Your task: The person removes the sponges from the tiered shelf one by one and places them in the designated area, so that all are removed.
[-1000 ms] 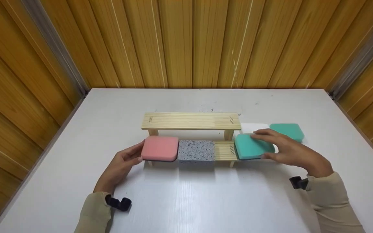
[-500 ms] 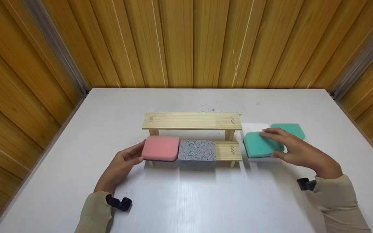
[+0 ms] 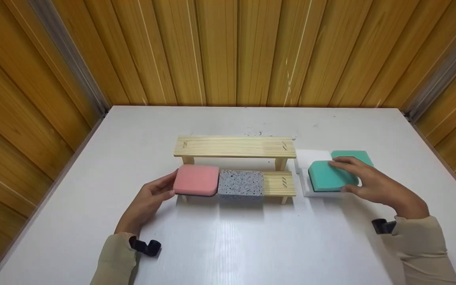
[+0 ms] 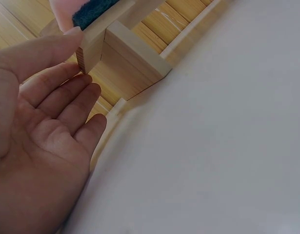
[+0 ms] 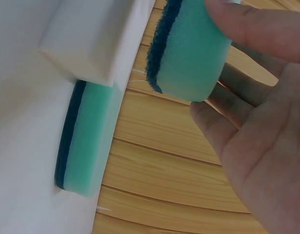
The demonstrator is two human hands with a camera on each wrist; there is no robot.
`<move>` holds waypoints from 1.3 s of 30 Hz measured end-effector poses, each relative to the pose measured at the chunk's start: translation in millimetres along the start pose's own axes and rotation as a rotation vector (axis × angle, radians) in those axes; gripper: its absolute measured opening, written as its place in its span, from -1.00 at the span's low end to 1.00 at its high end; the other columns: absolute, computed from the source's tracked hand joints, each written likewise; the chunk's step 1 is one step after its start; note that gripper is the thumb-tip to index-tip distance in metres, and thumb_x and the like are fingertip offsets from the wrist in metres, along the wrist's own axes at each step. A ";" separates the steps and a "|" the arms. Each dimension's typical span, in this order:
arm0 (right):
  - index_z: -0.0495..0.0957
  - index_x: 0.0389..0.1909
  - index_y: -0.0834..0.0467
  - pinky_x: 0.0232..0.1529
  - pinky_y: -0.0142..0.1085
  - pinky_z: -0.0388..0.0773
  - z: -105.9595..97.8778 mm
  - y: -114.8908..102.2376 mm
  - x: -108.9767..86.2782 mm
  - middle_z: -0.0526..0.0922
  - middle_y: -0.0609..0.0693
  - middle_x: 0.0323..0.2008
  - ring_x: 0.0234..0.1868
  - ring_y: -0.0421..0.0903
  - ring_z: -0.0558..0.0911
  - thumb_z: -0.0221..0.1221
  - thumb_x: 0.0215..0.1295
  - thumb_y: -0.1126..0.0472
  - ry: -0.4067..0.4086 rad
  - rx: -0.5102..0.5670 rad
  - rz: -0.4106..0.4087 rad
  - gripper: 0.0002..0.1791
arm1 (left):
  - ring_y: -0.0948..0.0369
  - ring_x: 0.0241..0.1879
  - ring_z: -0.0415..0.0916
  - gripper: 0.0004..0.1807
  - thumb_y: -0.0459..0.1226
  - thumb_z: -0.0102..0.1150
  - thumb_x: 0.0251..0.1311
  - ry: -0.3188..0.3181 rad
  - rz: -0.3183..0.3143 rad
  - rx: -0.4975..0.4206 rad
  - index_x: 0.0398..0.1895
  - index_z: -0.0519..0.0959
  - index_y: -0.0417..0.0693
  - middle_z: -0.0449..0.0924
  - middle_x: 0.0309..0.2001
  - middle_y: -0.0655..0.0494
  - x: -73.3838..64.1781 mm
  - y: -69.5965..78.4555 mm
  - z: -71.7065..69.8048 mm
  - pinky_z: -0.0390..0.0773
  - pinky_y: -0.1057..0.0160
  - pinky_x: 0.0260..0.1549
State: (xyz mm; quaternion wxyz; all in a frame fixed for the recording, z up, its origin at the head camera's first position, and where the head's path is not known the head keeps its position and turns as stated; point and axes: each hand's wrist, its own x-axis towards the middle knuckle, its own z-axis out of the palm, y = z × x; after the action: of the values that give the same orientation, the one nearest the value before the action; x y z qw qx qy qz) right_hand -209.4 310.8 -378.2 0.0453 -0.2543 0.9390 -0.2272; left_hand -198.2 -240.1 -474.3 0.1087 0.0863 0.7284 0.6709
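Note:
My left hand (image 3: 145, 208) holds the left end of the lower tier of a two-step wooden stand (image 3: 279, 184), thumb at the front corner and index finger behind. On that tier lie a pink sponge (image 3: 196, 180) with a dark scouring side underneath and, to its right, a grey speckled sponge (image 3: 241, 184). Right of the stand, my right hand (image 3: 374, 186) pinches a teal sponge (image 3: 331, 176) by its right side. Its dark scouring layer faces down in the right wrist view. Beneath it in the head view a white block (image 3: 306, 186) partly shows.
Another teal sponge (image 3: 352, 155) lies on the white table (image 3: 228, 245), farther back and partly covered by my right hand. A second white block (image 3: 313, 156) sits beside the stand. The stand's upper tier (image 3: 234, 146) rises behind. Wood-patterned panels (image 3: 220, 51) border the table.
My right hand has moved right with the teal sponge, from beside the stand's right end to over the white block, uncovering part of it. My left hand stays put.

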 end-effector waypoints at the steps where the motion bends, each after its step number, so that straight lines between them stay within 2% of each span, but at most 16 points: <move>1: 0.29 0.34 0.27 0.15 0.31 0.32 -0.5 1.3 -0.7 0.24 0.31 0.31 0.29 0.36 0.24 0.27 0.14 0.42 0.003 -0.002 -0.002 -0.30 | 0.31 0.40 0.20 -0.30 -0.12 0.28 0.18 0.001 -0.003 0.003 0.41 0.29 0.15 0.28 0.40 0.26 0.1 0.1 0.1 0.29 0.43 0.28; 11: 0.27 0.34 0.30 0.14 0.33 0.30 -6.3 13.3 -4.9 0.23 0.32 0.29 0.28 0.40 0.23 0.25 0.11 0.46 -0.002 -0.003 0.017 -0.28 | 0.29 0.40 0.20 -0.29 -0.13 0.28 0.18 -0.003 0.010 -0.007 0.41 0.28 0.12 0.27 0.41 0.24 0.3 0.5 2.1 0.30 0.45 0.27; 14: 0.30 0.32 0.30 0.12 0.27 0.35 -7.0 17.4 -5.6 0.27 0.30 0.27 0.26 0.38 0.28 0.27 0.08 0.47 0.017 -0.030 -0.007 -0.28 | 0.29 0.41 0.20 -0.28 -0.16 0.28 0.18 -0.004 0.015 -0.032 0.42 0.27 0.08 0.26 0.42 0.23 -0.1 0.1 1.9 0.30 0.46 0.26; 15: 0.31 0.31 0.29 0.12 0.18 0.39 -7.3 18.6 -5.8 0.29 0.28 0.26 0.24 0.34 0.31 0.28 0.07 0.47 0.028 -0.051 -0.014 -0.28 | 0.28 0.41 0.19 -0.28 -0.17 0.28 0.18 -0.006 0.019 -0.044 0.42 0.27 0.05 0.25 0.42 0.22 -0.2 -0.1 1.8 0.30 0.46 0.27; 18: 0.33 0.29 0.30 0.10 0.16 0.41 -8.4 21.5 -6.6 0.31 0.28 0.23 0.22 0.34 0.32 0.29 0.05 0.47 0.037 -0.069 -0.031 -0.29 | 0.26 0.42 0.18 -0.28 -0.20 0.28 0.19 -0.011 0.028 -0.066 0.42 0.26 0.01 0.24 0.43 0.19 -0.4 -0.5 1.1 0.30 0.45 0.27; 21: 0.30 0.31 0.30 0.13 0.22 0.38 -10.5 23.5 -7.0 0.28 0.30 0.25 0.24 0.38 0.29 0.27 0.06 0.47 0.015 -0.055 -0.004 -0.28 | 0.27 0.42 0.18 -0.28 -0.19 0.28 0.19 -0.010 0.027 -0.051 0.42 0.26 0.03 0.24 0.43 0.21 -0.2 -0.5 0.3 0.31 0.45 0.26; 22: 0.29 0.31 0.31 0.12 0.31 0.33 -11.2 24.1 -7.3 0.26 0.33 0.26 0.26 0.41 0.26 0.26 0.07 0.47 0.004 -0.037 0.004 -0.28 | 0.28 0.42 0.18 -0.28 -0.18 0.28 0.18 -0.009 0.025 -0.042 0.42 0.26 0.05 0.24 0.43 0.22 0.0 -0.5 0.1 0.31 0.46 0.26; 24: 0.28 0.32 0.30 0.14 0.31 0.32 -12.2 25.8 -7.8 0.25 0.32 0.27 0.27 0.42 0.25 0.26 0.08 0.47 -0.006 -0.034 0.021 -0.28 | 0.29 0.42 0.18 -0.28 -0.17 0.28 0.18 -0.009 0.024 -0.034 0.42 0.26 0.06 0.24 0.43 0.23 0.3 -0.4 -0.4 0.31 0.46 0.26; 25: 0.28 0.32 0.29 0.16 0.25 0.34 -12.5 26.8 -8.5 0.26 0.32 0.27 0.27 0.41 0.25 0.26 0.08 0.46 -0.005 -0.034 0.025 -0.28 | 0.29 0.42 0.18 -0.28 -0.17 0.28 0.18 -0.009 0.025 -0.033 0.42 0.27 0.06 0.24 0.43 0.23 0.5 -0.2 -0.4 0.30 0.46 0.26; 28: 0.31 0.30 0.26 0.21 -0.17 0.38 -12.6 30.1 -10.6 0.29 0.27 0.25 0.25 0.36 0.29 0.28 0.05 0.45 0.018 -0.056 0.015 -0.28 | 0.30 0.42 0.18 -0.28 -0.17 0.28 0.18 -0.012 0.028 -0.024 0.42 0.27 0.06 0.24 0.43 0.24 1.0 -0.1 -0.5 0.30 0.47 0.26; 30: 0.32 0.30 0.26 0.20 -0.17 0.38 -12.2 31.7 -11.6 0.30 0.26 0.24 0.24 0.36 0.30 0.29 0.04 0.45 0.024 -0.058 0.009 -0.28 | 0.30 0.41 0.18 -0.28 -0.17 0.28 0.18 -0.013 0.029 -0.022 0.42 0.27 0.06 0.24 0.43 0.24 0.9 -0.2 -0.5 0.30 0.47 0.26; 31: 0.32 0.29 0.27 0.22 -0.16 0.38 -12.2 32.4 -12.0 0.30 0.27 0.24 0.24 0.36 0.29 0.29 0.03 0.46 0.023 -0.055 0.012 -0.28 | 0.30 0.41 0.18 -0.29 -0.17 0.28 0.19 -0.014 0.031 -0.022 0.42 0.27 0.06 0.24 0.43 0.24 0.9 -0.2 -0.4 0.29 0.47 0.26; 32: 0.31 0.30 0.27 0.25 -0.06 0.37 -12.4 32.8 -12.1 0.29 0.28 0.25 0.25 0.39 0.27 0.29 0.04 0.47 0.016 -0.044 0.018 -0.27 | 0.30 0.41 0.18 -0.29 -0.18 0.28 0.19 -0.014 0.033 -0.022 0.42 0.27 0.05 0.24 0.43 0.23 0.7 -0.3 -0.4 0.29 0.47 0.26; 35: 0.28 0.31 0.31 0.16 0.38 0.25 -13.5 33.2 -12.3 0.23 0.35 0.27 0.28 0.48 0.20 0.26 0.06 0.49 -0.016 -0.009 0.054 -0.27 | 0.30 0.41 0.19 -0.29 -0.19 0.27 0.20 -0.019 0.040 -0.034 0.42 0.27 0.03 0.24 0.43 0.21 0.4 -0.8 -0.2 0.29 0.46 0.27; 39: 0.26 0.32 0.31 0.17 0.41 0.20 -14.7 34.5 -12.8 0.20 0.37 0.29 0.30 0.52 0.15 0.25 0.06 0.50 -0.035 -0.004 0.092 -0.26 | 0.30 0.41 0.19 -0.30 -0.20 0.26 0.20 -0.024 0.046 -0.046 0.42 0.27 0.02 0.24 0.43 0.20 0.2 -1.6 -0.3 0.29 0.45 0.28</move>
State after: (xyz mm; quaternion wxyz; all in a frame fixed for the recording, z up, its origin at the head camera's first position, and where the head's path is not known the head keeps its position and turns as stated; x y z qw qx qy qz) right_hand -216.9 349.6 -381.0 0.0717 -0.2147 0.9492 -0.2186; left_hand -198.5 -240.4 -475.8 0.1041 0.1086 0.7094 0.6886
